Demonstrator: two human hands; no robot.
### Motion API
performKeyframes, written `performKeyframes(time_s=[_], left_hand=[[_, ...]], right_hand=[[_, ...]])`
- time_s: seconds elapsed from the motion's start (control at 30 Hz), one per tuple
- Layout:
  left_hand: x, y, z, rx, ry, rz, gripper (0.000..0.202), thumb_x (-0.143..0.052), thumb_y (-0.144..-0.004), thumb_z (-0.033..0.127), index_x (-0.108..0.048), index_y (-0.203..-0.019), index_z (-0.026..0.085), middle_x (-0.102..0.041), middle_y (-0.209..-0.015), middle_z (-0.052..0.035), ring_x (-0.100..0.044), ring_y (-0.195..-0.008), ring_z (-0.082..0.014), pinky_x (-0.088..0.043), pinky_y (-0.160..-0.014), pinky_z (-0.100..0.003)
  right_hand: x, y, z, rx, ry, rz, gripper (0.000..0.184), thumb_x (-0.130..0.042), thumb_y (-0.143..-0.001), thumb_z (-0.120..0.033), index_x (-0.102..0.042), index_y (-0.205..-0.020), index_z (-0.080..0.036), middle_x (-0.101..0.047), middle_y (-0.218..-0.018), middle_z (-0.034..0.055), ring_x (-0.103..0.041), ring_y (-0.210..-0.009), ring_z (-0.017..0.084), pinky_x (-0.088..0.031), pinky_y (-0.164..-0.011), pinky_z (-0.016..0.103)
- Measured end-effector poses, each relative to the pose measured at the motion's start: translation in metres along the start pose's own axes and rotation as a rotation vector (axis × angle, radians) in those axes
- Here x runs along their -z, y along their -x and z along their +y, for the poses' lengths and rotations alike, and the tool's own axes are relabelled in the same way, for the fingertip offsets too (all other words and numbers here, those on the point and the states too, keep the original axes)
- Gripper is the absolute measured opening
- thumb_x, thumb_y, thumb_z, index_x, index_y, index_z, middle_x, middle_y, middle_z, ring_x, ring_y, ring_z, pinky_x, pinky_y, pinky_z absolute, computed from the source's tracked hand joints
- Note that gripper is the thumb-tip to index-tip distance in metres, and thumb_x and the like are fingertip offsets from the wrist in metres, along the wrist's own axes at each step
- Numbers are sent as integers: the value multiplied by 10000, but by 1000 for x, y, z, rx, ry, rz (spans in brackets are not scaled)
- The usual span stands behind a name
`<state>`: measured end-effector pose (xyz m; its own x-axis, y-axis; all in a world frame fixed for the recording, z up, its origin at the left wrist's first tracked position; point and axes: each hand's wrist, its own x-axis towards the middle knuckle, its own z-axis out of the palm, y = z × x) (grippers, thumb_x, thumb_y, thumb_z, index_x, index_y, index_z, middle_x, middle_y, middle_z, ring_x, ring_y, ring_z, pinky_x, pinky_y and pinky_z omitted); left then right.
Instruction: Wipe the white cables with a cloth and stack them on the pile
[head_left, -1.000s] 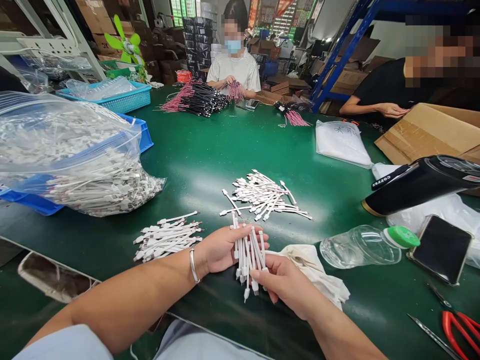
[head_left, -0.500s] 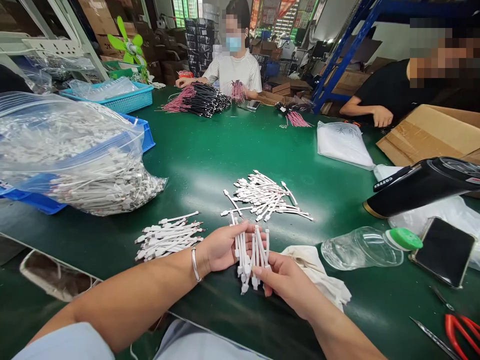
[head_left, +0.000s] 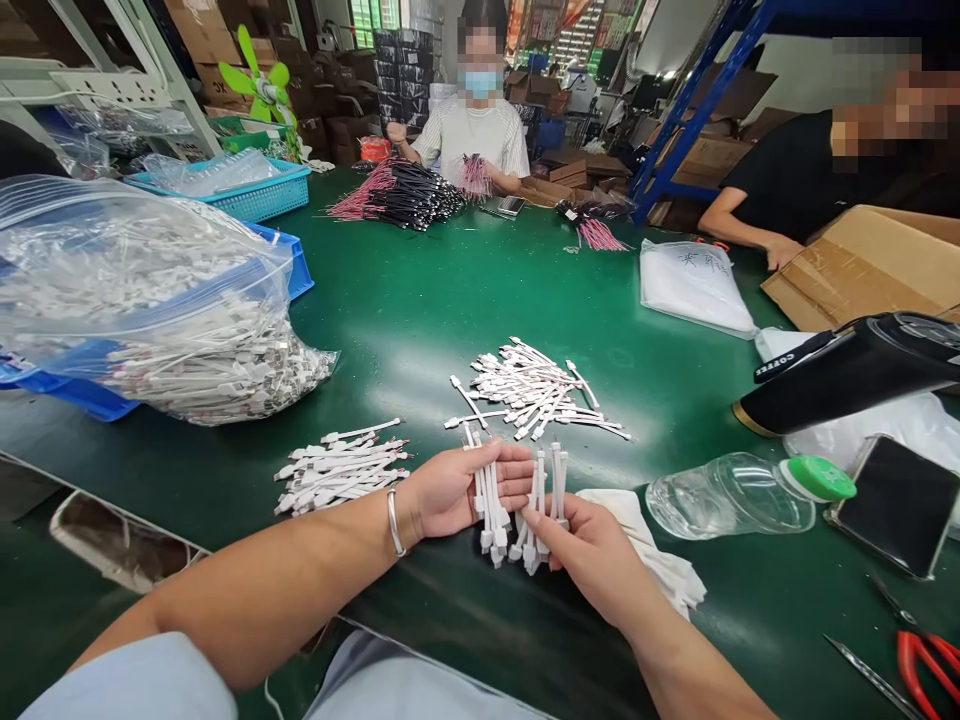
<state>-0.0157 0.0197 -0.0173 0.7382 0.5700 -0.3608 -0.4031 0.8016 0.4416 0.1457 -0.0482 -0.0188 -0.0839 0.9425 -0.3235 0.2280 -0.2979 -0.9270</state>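
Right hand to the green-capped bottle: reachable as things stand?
Probably yes: only a low-lying white cloth sits between the right hand and the green-capped bottle. But that hand holds short white cables, so it would likely need to set those down first.

A small assembly workshop: heaps of short white cables lie on a green worktable, a big plastic bag of similar pieces sits at the left, and black-and-pink wires are piled at the far side (there's a coffee tumbler at the right, too). A masked co-worker is at the far side, a second co-worker far right. Blue shelving and cardboard boxes stand behind.
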Motion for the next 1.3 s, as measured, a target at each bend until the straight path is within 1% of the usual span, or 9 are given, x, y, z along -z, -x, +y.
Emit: performKeyframes(time_s=[0.27,0.4,0.53,0.67,0.87,1.0,1.17,1.23,1.3], left_hand=[[1,0,-1,-12,-19,0,303,-412,-918,314,-603,-974,86,-669,-968,-148,-632,-964,-203,-355,-1004,-367],[2,-1,-2,32,-55,-44,352,-395,-921,354,-592,-1020,79,-659,-989,-162,-631,-942,-212,-371,-963,-370],[5,-2,-2,69,-33,-76,439,-390,-902,459,-604,-998,88,-665,-961,-152,-629,-930,-228,-379,-936,-378],[8,-3,-1,103,-38,-30,520,-401,-866,545,-616,-998,91,-676,-914,-136,-633,-890,-234,-401,-897,-381],[7,-3,0,130,-70,20,632,-362,-842,618,-612,-1050,76,-656,-1034,-174,-629,-887,-252,-426,-856,-405],[7,-5,1,142,-59,-70,676,-306,-846,638,-615,-1058,76,-672,-959,-172,-634,-877,-257,-435,-820,-384],[7,-6,1,145,-30,-61,673,-279,-846,653,-641,-970,98,-684,-833,-126,-639,-791,-215,-439,-794,-343],[8,-6,1,148,-36,-75,679,-276,-840,664,-647,-935,103,-682,-794,-112,-634,-746,-205,-440,-773,-335],[8,-6,1,136,-69,-105,654,-320,-826,667,-650,-909,108,-683,-785,-105,-631,-733,-206,-442,-763,-334]], right_hand=[[-6,0,-1,30,-42,33,332,-612,-743,-493,-629,-792,-165,-527,-555,-26,-413,-495,96,-338,-485,233],[-7,0,-2,93,-47,56,349,-625,-748,-456,-626,-970,-187,-633,-720,12,-523,-584,130,-412,-540,249],[-5,-2,0,85,-39,-5,418,-634,-747,-432,-585,-1093,-203,-657,-836,32,-556,-635,140,-440,-550,249],[-2,-4,3,49,-88,-29,394,-630,-756,-427,-582,-1071,-195,-616,-734,0,-498,-546,99,-421,-490,222],[1,-4,-1,20,-162,-81,385,-594,-787,-448,-590,-1074,-192,-575,-706,-12,-447,-490,62,-406,-461,202],[-1,-3,-2,19,-182,-26,559,-633,-749,-451,-472,-1230,-214,-588,-710,-11,-488,-551,98,-393,-435,195],[0,0,2,-9,-26,-38,850,-577,-798,-451,-75,-1445,-227,-552,-579,-67,-506,-479,121,-421,-510,264],[2,1,1,-22,34,-81,845,-527,-833,-452,-7,-1455,-213,-557,-562,-61,-546,-526,142,-424,-545,276],[4,1,-1,-59,75,-122,787,-461,-867,-461,-5,-1457,-210,-578,-563,-43,-558,-545,150,-409,-521,265]])
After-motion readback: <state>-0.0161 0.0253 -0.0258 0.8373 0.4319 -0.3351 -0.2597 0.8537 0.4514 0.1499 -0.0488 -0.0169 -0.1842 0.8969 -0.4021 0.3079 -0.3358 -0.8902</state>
